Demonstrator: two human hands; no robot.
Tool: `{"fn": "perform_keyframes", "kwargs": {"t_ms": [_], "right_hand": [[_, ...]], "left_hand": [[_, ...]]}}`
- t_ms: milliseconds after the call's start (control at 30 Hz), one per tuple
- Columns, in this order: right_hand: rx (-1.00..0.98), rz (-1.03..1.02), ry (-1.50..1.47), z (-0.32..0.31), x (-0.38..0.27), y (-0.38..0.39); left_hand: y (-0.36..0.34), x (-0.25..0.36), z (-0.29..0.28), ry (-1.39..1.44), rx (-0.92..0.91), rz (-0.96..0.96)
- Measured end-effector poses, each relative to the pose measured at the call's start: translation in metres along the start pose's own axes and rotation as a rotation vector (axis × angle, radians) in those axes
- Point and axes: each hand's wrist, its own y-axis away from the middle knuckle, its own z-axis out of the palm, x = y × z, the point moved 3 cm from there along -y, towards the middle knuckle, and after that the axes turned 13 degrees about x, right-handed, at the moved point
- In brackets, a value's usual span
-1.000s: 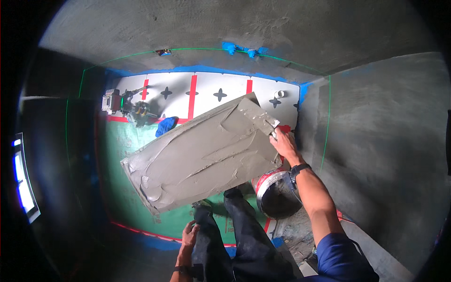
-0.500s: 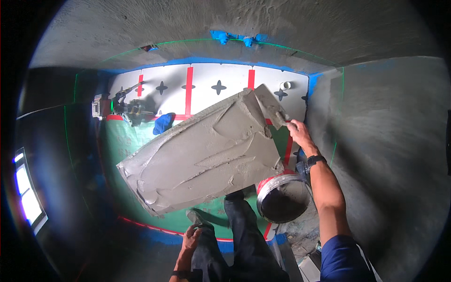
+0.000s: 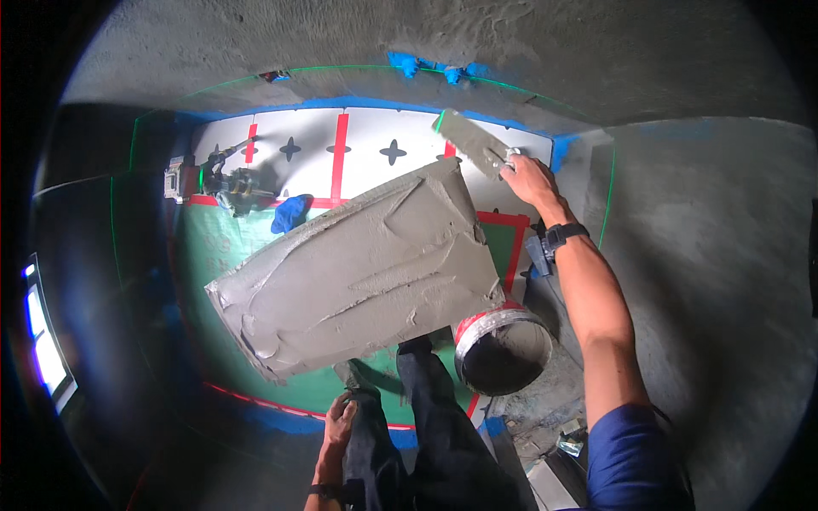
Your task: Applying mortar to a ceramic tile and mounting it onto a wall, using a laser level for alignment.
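Right grip (image 3: pixel 530 180) closed on the near right end of a trowel (image 3: pixel 469 140). Blade points to the far left, smeared with grey material, and is seen over the white panels (image 3: pixel 368 140) of the floor, past the far right corner of the slab (image 3: pixel 366 272) and apart from it. Left grip (image 3: pixel 341 416) is beside the left trouser leg (image 3: pixel 368 434), fingers partly curled; whether it holds anything cannot be told.

Slab lies at centre, set aslant, its right end farther off than its left. Its upper face carries a grey coat with ridges and sweeping trowel marks, thicker folds showing at the left end.

Bucket (image 3: pixel 477 328), red on the outside with a soiled rim, stands just beside the near right corner.

Markings: green sheet (image 3: pixel 192 281) bears faint print at left, too indistinct to read. White panels carry dark four-pointed shapes; red tape (image 3: pixel 340 153) runs across them.

Blue cloth (image 3: pixel 290 213) lies near the slab's far long edge. A boxy device (image 3: pixel 177 179) stands at far left.
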Motion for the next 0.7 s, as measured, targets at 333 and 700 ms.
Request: {"fn": "perform_keyframes", "kwargs": {"t_ms": [333, 700], "right_hand": [[0.020, 0.978, -1.200, 0.129, -0.005, 0.279], [0.140, 0.807, -1.136, 0.087, -0.038, 0.329]], "left_hand": [[-0.001, -0.028, -0.007, 0.084, 0.005, -0.034], [0.004, -0.039, -0.014, 0.029, -0.090, 0.084]]}}
